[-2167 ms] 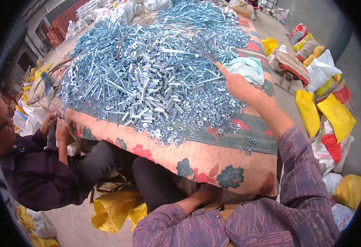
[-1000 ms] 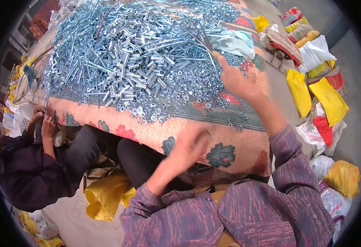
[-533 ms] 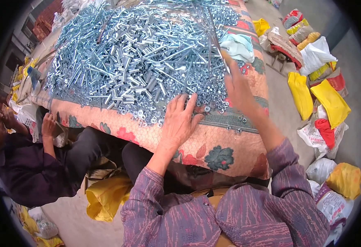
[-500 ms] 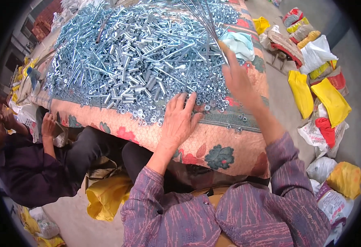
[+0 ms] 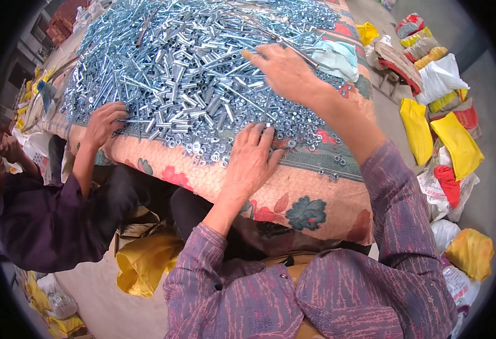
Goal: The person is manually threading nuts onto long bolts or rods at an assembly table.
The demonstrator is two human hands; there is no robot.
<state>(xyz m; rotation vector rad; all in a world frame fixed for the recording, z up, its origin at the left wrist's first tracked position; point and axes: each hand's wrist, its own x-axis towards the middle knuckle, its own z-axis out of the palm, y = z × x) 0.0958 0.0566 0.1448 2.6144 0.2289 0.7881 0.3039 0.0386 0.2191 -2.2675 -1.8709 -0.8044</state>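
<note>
A pale grey concrete floor (image 5: 109, 296) runs around a broad surface (image 5: 338, 195) draped in salmon-pink cloth printed with red and dark green flowers. On the right stands a plain grey wall (image 5: 492, 96), with filled and flattened sacks on the floor before it: a flat bright yellow sack (image 5: 416, 133), a bulging white plastic sack (image 5: 440, 79) and a rounded orange-yellow sack (image 5: 469, 253). Near them is a low stand (image 5: 398, 68) topped with brown and red fabric. At the far left, a stack of red-brown bricks (image 5: 61, 24) rises near a dim grey building wall. The light is soft and diffuse.
</note>
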